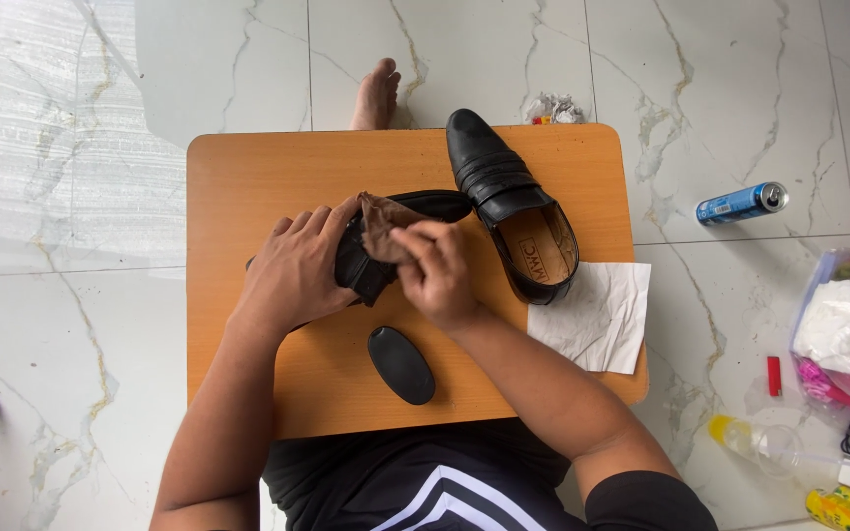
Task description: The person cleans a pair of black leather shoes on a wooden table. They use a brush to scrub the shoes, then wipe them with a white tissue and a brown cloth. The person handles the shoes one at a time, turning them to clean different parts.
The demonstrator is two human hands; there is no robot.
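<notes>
Second shoe beside hands.

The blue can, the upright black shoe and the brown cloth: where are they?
blue can [742, 203], head view, its side.
upright black shoe [489, 169], head view, its upper.
brown cloth [382, 221], head view, its bunched middle.

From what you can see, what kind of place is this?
Probably a home floor: white marble-patterned floor tiles, a low orange wooden table and a blue drink can lying on the floor.
</notes>
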